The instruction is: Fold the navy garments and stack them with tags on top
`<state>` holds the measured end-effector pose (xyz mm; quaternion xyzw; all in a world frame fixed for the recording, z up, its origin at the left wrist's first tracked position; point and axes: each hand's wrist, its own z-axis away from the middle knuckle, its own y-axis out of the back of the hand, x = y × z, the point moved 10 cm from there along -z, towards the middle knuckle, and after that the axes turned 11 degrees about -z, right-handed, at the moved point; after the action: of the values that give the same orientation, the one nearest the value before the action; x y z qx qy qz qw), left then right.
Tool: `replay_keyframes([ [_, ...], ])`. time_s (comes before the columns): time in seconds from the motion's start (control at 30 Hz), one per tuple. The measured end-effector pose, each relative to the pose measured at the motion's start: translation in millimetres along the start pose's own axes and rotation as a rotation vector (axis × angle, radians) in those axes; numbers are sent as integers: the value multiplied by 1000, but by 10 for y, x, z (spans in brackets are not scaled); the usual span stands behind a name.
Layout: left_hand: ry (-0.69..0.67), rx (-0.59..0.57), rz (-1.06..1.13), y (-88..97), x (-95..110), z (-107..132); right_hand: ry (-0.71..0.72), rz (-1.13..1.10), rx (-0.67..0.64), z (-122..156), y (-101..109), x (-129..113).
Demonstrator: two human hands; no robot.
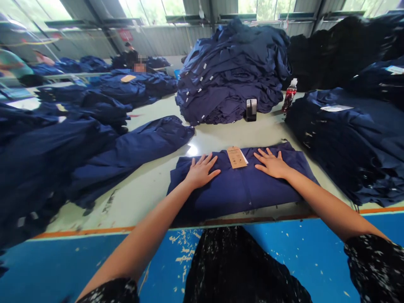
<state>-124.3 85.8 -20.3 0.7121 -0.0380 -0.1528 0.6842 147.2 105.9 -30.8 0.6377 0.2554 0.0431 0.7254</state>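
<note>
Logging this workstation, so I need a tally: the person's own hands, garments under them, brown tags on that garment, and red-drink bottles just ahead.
Hands: 2 (left hand, right hand)
Navy garment under the hands: 1
Brown tag: 1
Red-drink bottle: 1
Total: 5

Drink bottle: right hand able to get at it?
Probably yes: only tabletop lies between the right hand, resting on the folded navy garment, and the bottle, though a forward stretch away.

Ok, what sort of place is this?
Likely a garment factory: heaps of navy garments on a long work table, a cardboard hangtag on a folded garment, and a co-worker among more piles.
</note>
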Motion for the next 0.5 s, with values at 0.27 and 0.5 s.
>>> replay_keyframes([
  [0.27, 6, -30, 54, -138, -99, -47, -19, -76, 93, 80, 229, 199],
  [0.5, -54, 41, 44, 9, -118, 228, -384, -8, 370, 450, 736, 1319],
])
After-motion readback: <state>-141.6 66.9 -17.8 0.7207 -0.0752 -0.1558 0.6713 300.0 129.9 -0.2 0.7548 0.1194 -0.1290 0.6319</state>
